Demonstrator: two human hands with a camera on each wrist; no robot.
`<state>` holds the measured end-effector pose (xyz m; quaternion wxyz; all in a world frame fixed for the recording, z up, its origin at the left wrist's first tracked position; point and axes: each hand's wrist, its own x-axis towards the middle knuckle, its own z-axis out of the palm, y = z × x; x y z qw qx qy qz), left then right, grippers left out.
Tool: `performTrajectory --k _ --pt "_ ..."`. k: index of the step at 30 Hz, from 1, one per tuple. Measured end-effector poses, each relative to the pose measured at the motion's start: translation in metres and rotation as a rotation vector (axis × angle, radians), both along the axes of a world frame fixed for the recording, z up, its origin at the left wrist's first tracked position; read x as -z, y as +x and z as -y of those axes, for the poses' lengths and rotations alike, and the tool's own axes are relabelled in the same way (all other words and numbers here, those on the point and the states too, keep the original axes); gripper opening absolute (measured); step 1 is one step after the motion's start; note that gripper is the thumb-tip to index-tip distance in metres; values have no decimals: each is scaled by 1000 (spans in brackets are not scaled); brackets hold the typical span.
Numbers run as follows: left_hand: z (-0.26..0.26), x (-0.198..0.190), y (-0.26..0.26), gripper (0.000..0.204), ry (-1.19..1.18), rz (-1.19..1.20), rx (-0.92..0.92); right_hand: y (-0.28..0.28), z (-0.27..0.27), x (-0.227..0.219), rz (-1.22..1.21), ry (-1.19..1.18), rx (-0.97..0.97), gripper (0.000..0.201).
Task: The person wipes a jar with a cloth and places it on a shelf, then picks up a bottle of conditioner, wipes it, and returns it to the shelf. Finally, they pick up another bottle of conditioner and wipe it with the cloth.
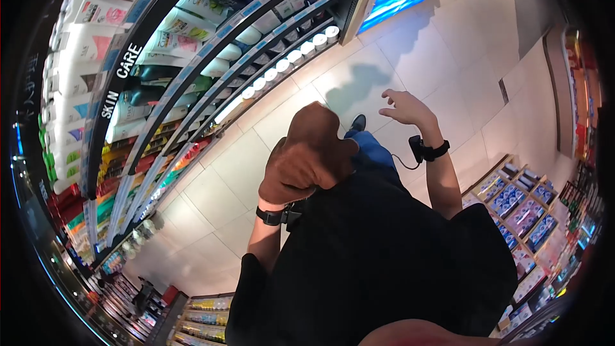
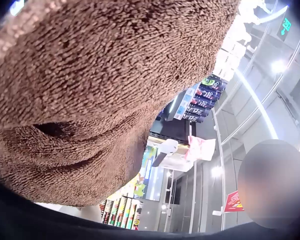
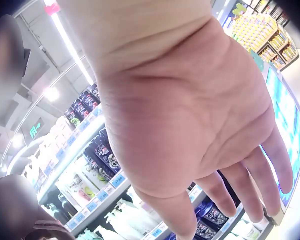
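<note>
A brown terry cloth (image 1: 307,150) covers my left hand in the head view, with only the bare left wrist (image 1: 271,205) and its black strap showing. Folds of the same cloth (image 2: 105,75) fill most of the left wrist view, and the fingers are hidden beneath it. My right hand (image 1: 410,109) is held out over the floor to the right, holding nothing. Its palm (image 3: 190,120) shows in the right wrist view, fingers extended and slightly spread, overlapping the shelves behind.
Curved shelves marked SKIN CARE (image 1: 122,77) run along the left, stocked with bottles and tubes. Beyond them stands a lit blue screen (image 1: 410,0). Pale floor tiles (image 1: 218,198) lie below. A display rack of boxed goods (image 1: 512,205) stands at right.
</note>
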<state>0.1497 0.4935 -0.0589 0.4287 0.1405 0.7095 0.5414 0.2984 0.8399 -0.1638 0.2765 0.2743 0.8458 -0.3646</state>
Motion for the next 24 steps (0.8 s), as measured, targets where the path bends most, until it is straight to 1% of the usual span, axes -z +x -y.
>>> performTrajectory --k 1,3,4,5,6,7,8,10,11,12,13,14,16,17,18,19,20,21,23,24 --pt "-3 -4 2 46 0 -1 -16 1 -4 1 -7 24 -33 60" --pt "-12 -5 3 78 -240 8 204 1 -13 -2 -6 13 -82 60" --pt "-27 -18 6 78 -238 3 182 -4 -21 0 -8 3 -115 60" --pt "-49 -38 9 72 -368 -487 450 -12 -31 7 -16 4 -135 60" --pt "-60 -41 12 66 -499 -974 724 -15 -38 18 -21 -20 -164 60" --pt "-55 -20 14 66 -510 -967 720 -18 -41 32 -24 -46 -189 60" --pt "-45 14 18 62 -427 -854 606 -25 -45 48 -28 -50 -198 60" --pt "-32 89 23 55 -254 -630 365 -42 -54 89 6 46 -345 60" --pt "-33 126 19 67 -191 -641 446 -51 -58 120 2 45 -361 60" --pt "-38 148 14 67 -196 -646 432 -64 -65 156 -81 50 -394 62" --pt "-44 171 15 61 -194 -689 404 -76 -65 189 -165 53 -425 63" --pt "-52 197 18 56 -191 -734 375 -88 -63 221 -174 55 -438 63" --pt "-80 252 24 46 -186 -837 308 -126 -54 276 -293 139 -469 66" --pt "-83 278 27 42 -185 -889 278 -140 -53 316 -423 122 -525 71" --pt "-92 304 26 39 -185 -941 247 -159 -45 333 -439 125 -539 71" --pt "-98 329 24 37 -185 -991 216 -180 -29 334 -334 -21 -552 65" --pt "-93 349 26 36 -186 -1036 186 -193 -13 342 -221 -167 -564 60" --pt "-100 371 22 37 -184 -1087 155 -201 -1 362 -234 -161 -579 60" --pt "-102 415 10 40 -183 -1152 110 -210 17 401 -104 -1004 -294 52" --pt "-99 436 12 39 -184 -1165 101 -213 23 420 -113 -995 -311 52"
